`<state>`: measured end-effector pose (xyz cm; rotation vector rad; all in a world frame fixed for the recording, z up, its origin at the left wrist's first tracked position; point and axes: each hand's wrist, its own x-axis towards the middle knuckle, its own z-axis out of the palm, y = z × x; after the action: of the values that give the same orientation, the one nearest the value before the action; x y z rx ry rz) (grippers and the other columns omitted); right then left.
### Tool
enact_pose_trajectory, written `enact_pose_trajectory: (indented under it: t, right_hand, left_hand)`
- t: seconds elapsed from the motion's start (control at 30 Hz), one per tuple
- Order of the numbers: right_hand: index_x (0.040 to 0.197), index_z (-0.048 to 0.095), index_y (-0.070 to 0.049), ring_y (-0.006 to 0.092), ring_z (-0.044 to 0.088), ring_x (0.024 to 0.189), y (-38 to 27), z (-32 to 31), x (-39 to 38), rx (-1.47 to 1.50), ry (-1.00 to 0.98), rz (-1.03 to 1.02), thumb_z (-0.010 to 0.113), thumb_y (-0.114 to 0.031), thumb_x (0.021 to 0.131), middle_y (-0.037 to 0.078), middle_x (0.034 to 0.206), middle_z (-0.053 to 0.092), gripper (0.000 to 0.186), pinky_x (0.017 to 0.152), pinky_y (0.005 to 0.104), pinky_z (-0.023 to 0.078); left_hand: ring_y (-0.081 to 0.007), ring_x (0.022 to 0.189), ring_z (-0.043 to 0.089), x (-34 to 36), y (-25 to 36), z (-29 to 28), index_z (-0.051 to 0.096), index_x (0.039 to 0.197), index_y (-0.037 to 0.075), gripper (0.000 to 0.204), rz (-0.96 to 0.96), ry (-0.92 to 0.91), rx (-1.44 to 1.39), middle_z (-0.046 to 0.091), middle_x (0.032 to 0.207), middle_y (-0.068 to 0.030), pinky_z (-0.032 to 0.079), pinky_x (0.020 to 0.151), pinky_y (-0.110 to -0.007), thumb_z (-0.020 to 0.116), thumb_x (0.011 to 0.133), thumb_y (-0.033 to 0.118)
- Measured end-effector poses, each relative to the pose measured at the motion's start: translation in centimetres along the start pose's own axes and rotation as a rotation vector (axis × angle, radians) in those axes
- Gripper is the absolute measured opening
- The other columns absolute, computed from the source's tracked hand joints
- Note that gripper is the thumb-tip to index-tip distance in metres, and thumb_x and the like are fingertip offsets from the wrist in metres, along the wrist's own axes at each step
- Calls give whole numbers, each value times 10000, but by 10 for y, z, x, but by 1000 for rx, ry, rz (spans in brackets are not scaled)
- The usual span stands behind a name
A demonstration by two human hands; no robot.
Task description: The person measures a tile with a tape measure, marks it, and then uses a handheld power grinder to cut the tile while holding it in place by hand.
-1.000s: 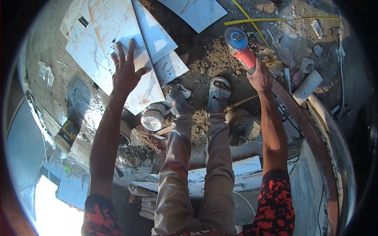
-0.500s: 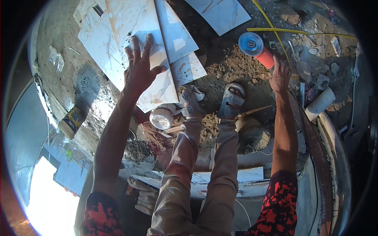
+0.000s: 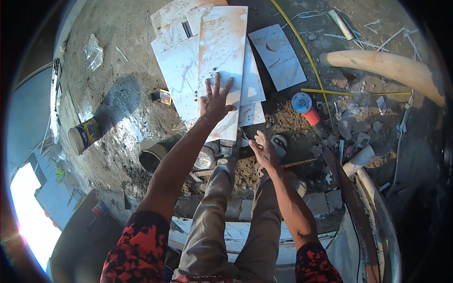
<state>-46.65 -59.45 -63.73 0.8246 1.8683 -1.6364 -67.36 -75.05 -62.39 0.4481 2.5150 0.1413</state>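
My left hand (image 3: 217, 101) lies flat with spread fingers on a long white marbled tile (image 3: 222, 52), the top one of a stack. Light brown smears and small dark marks show on its face. My right hand (image 3: 265, 152) is held just beyond my knees, to the right of the tile's near end, fingers apart and holding nothing. Farther right, an angle grinder (image 3: 310, 115) with a red body and a blue disc rests on the soil, apart from both hands.
A separate tile (image 3: 278, 56) lies right of the stack. Yellow measuring tape (image 3: 302, 45) crosses the ground beside it. A tipped bucket (image 3: 84, 136) lies at left, a whitish bowl (image 3: 205, 158) by my foot. A pale curved pipe (image 3: 382, 63) and rubble are at right.
My right hand has left the rear end of the grinder and moved left toward the tile. The grinder stays on the ground. My left hand remains on the tile; the view has shifted.
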Motion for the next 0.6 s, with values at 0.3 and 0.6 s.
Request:
enact_pose_trajectory:
  t: [0.3, 0.6]
  right_hand:
    - [1146, 500, 68, 365, 603, 1011, -33, 89, 54, -44, 102, 116, 615, -366, 893, 257, 1077, 611, 515, 874, 442, 463]
    - [1208, 482, 53, 401, 613, 937, -60, 96, 22, -264, -31, 74, 591, -258, 915, 228, 1016, 629, 441, 814, 468, 463]
  left_hand:
    - [-391, 1180, 460, -76, -69, 83, 479, 1236, 1, 552, -513, 618, -509, 465, 1267, -213, 394, 979, -458, 681, 846, 334]
    - [-450, 841, 603, -76, -93, 34, 652, 882, 19, 711, -836, 165, -887, 645, 832, -259, 446, 762, -497, 361, 915, 668]
